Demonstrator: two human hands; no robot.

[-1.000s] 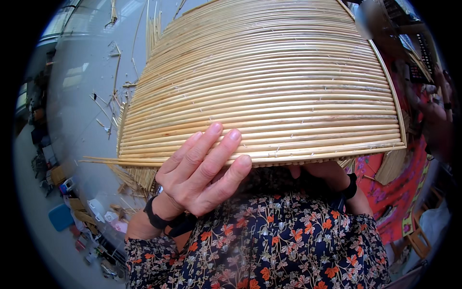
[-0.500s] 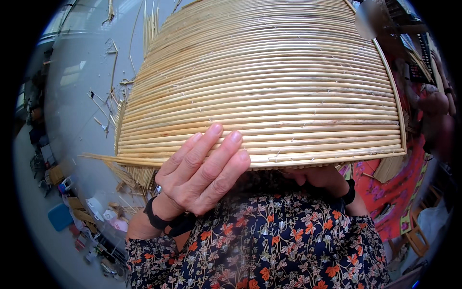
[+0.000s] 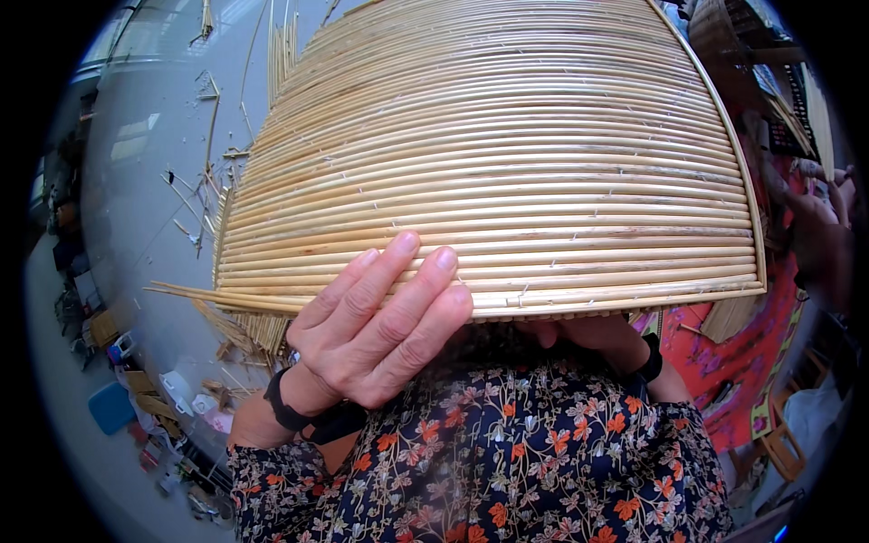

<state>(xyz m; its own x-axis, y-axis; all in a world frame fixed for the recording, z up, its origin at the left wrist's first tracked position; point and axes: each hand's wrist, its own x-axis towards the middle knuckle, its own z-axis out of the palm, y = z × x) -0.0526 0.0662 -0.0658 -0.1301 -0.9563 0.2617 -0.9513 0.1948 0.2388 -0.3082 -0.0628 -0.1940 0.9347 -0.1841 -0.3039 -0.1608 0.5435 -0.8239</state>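
A broad mat of straw-coloured reed stalks (image 3: 507,172), laid side by side and stitched with short thread marks, spans the view in front of me. My left hand (image 3: 380,330) lies on its near edge, fingers extended over the last stalks and the thumb hidden below; it appears to clasp the edge. Under that edge, right of centre, is my right hand (image 3: 593,331); the mat covers its fingers, so its grip cannot be seen. Thin stalk ends (image 3: 181,291) stick out past the mat's near left corner.
Cut reed bits (image 3: 186,204) litter the grey floor to the left. A bundle of stalks (image 3: 264,333) shows below the mat's left corner. On the right lies a red patterned rug (image 3: 715,371); another person's hand (image 3: 819,213) is beyond the mat's right border.
My right hand has slid slightly left beneath the edge. A blurred shape at the mat's far right border is gone, and the other person's hand at right has moved. My left hand stays nearly still.
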